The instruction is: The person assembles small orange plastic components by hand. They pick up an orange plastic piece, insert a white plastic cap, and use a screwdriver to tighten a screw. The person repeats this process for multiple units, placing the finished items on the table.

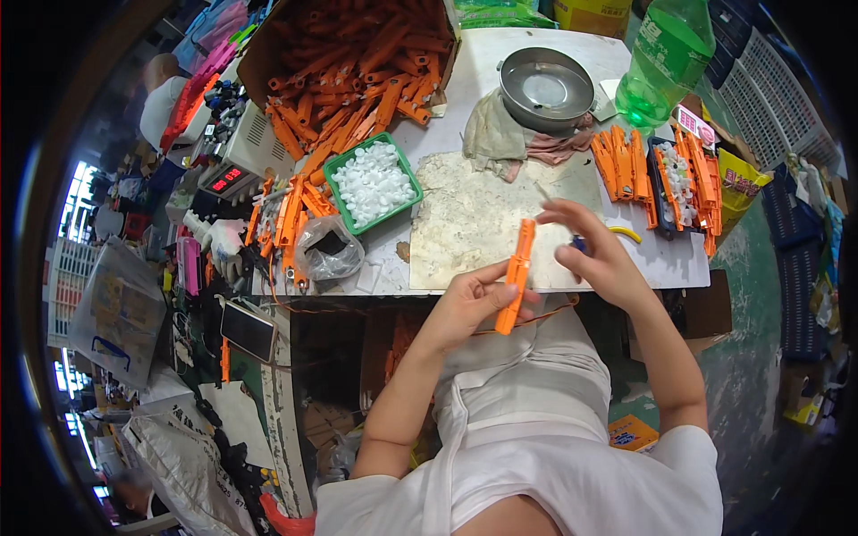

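Observation:
My left hand (474, 308) grips a long, narrow orange plastic part (516, 281) between thumb and fingers, tilted slightly off upright at the table's front edge. Just to its right, my right hand (601, 255) is open, thumb and forefinger spread apart and apparently holding nothing. Behind that hand lies a tool with a curved yellow handle (627, 234) and a dark blue bit, mostly hidden. A thin pointed piece (542, 190) shows by the right fingertips; its kind is unclear. Under the hands is a stained pale work mat (456, 214).
A green basket (404, 211) of small white pieces stands left of the mat. Behind it, a box (259, 62) overflows with orange parts. A metal bowl (576, 98) on rags and a green bottle (666, 62) stand farther back. More orange parts (621, 165) lie at right.

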`<state>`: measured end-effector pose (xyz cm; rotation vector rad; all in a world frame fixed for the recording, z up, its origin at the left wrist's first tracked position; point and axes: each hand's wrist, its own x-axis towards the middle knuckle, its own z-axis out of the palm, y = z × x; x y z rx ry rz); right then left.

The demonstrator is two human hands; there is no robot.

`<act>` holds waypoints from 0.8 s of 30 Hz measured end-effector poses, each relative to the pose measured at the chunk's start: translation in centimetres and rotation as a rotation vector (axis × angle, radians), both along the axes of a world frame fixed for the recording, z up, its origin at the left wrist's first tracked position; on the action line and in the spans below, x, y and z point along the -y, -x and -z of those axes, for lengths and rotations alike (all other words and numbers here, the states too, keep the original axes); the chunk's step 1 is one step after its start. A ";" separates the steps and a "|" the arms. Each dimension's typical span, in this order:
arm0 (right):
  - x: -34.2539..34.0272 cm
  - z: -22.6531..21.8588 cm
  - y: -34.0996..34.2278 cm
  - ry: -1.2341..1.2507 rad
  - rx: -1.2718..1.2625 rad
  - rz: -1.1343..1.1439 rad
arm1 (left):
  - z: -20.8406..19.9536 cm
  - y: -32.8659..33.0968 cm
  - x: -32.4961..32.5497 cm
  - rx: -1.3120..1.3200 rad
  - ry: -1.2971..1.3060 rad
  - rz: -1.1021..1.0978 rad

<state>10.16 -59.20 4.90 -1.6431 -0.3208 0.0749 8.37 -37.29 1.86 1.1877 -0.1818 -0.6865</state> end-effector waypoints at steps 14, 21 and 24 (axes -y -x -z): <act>-5.4 3.8 -1.2 -0.736 -0.481 0.247 | 3.5 0.9 2.7 0.736 -0.001 -0.521; -3.6 3.8 -0.6 0.008 -0.130 0.256 | 1.9 -0.4 2.1 0.596 0.152 -0.810; -2.7 0.1 0.5 0.326 0.231 0.157 | 1.8 -0.6 -0.2 0.688 -0.091 -0.765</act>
